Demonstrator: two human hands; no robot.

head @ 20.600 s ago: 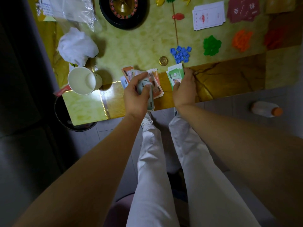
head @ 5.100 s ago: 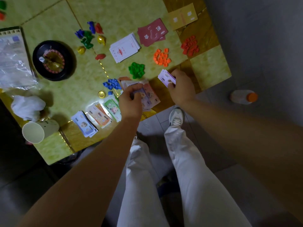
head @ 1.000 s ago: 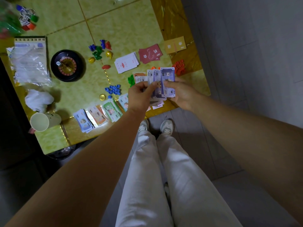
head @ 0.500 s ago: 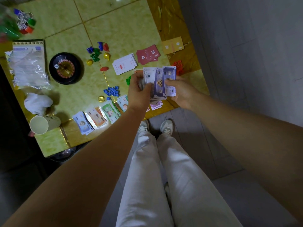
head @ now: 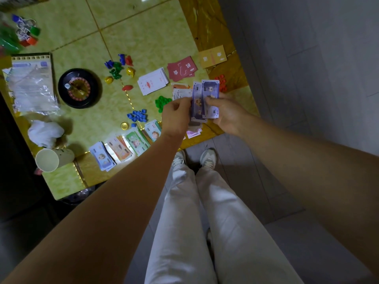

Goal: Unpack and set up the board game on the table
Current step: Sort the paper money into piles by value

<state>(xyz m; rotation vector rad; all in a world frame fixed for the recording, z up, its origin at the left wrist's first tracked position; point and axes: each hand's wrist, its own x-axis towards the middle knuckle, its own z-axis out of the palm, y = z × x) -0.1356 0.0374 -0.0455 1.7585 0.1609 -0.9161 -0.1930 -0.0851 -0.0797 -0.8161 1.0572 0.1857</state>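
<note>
The person is standing at the near edge of the bench [head: 143, 27], holding both hands above its near right corner. The left hand [head: 177, 115] is gripping a fan of paper game notes with its fingers curled around their lower ends. The orange and white notes [head: 181, 91] at the back of the fan are showing past its knuckles. The right hand [head: 227, 113] is pinching two purple notes [head: 206, 99] at the front of the fan, with the thumb lying across their faces. The purple notes are overlapping each other and are being held clear of the bench surface. A small pile of pink notes [head: 194, 132] is lying at the near edge below the hands and appears to be partly hidden by them.

Four sorted stacks are lying in a row along the near edge, left of the hands: the blue stack [head: 101, 156], orange stack [head: 119, 147], green stack [head: 137, 141] and teal stack [head: 153, 131]. A gold coin [head: 124, 126], blue tokens [head: 137, 115] and green tokens [head: 162, 102] are sitting just behind that row. White cards [head: 152, 80], red cards [head: 181, 68] and a yellow card [head: 213, 56] are lying in a line running toward the right edge, with red tokens [head: 221, 79] beside that edge. A roulette wheel [head: 80, 88] is resting toward the left edge, next to a plastic bag [head: 30, 89]. A crumpled tissue [head: 46, 132] and a paper cup [head: 52, 159] are sitting near the near left corner
</note>
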